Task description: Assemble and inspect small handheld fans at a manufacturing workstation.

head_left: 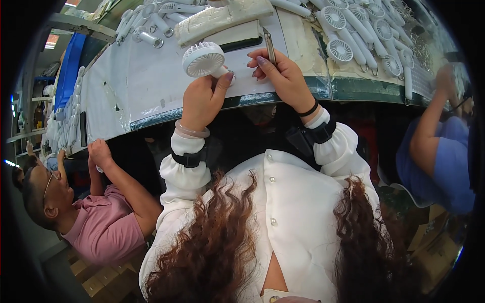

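Observation:
In my left hand (pixel 203 101) is a white handheld fan (pixel 203 58). My fingers wrap its handle and the round grille tilts up, above the table's near edge. My right hand (pixel 284 76) has a slim, pointed metal tool (pixel 270 45) tucked at the base of the thumb, its tip up and away from me. The fingertips of that hand curl loosely beside the fan, not touching it. Just beyond both hands lie a flat dark-edged object (pixel 241 44) and a long cream padded block (pixel 222 21).
White handheld fans (pixel 340 50) are heaped at the right, more fans (pixel 151 22) at the far left. A worn white sheet (pixel 146 81) covers the table (pixel 323 87). A person in pink (pixel 108 217) sits at my left, another in blue (pixel 434 151) at my right.

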Action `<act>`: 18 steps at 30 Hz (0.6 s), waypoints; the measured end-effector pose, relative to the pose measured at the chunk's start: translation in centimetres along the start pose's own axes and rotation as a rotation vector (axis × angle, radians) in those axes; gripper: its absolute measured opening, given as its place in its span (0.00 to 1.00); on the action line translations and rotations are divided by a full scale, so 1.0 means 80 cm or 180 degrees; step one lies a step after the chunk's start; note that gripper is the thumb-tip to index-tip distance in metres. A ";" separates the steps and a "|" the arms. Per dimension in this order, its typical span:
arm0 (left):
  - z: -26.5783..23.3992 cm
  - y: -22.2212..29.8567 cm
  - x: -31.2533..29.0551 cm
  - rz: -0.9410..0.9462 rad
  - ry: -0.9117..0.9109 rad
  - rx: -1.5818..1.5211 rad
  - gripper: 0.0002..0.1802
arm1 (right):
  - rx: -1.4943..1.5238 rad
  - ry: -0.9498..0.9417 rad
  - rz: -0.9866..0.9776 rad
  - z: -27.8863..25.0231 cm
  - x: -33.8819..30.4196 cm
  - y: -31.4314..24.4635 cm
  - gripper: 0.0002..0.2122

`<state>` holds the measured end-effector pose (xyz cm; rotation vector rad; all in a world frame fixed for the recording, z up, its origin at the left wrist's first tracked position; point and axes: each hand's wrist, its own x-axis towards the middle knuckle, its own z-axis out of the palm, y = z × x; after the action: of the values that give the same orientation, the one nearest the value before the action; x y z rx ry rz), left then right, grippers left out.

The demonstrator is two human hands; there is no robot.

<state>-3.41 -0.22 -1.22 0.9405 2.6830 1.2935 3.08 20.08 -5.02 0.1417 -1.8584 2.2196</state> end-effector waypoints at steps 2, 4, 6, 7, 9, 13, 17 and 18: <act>-0.002 -0.002 -0.002 0.0016 -0.0013 0.0043 0.26 | 0.0004 -0.0017 0.0005 0.000 -0.002 0.001 0.13; -0.004 -0.005 -0.003 0.0052 -0.0033 0.0128 0.27 | 0.0003 -0.0021 0.0003 0.000 -0.003 0.001 0.13; -0.005 -0.005 -0.003 0.0052 -0.0054 0.0136 0.28 | -0.0013 -0.0026 0.0004 0.000 -0.004 0.000 0.13; -0.006 -0.004 -0.004 0.0035 -0.0067 0.0157 0.28 | -0.0010 -0.0039 0.0009 0.001 -0.003 0.000 0.13; -0.006 -0.006 -0.004 0.0011 -0.0079 0.0178 0.29 | -0.0018 -0.0048 0.0006 0.001 -0.003 0.001 0.13; -0.004 -0.011 -0.003 0.0117 -0.0058 0.0193 0.29 | -0.0057 -0.0054 -0.0011 0.001 -0.004 0.003 0.13; -0.002 -0.009 -0.002 0.0208 0.0169 0.0036 0.30 | -0.0077 -0.0058 -0.0028 0.001 -0.004 0.003 0.12; -0.003 -0.008 -0.001 0.0156 0.0082 0.0202 0.30 | -0.0078 -0.0064 -0.0034 0.001 -0.004 0.003 0.12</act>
<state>-3.72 -0.72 -1.57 1.0091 2.7525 1.2444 3.35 19.95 -5.33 0.1698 -1.8899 2.1955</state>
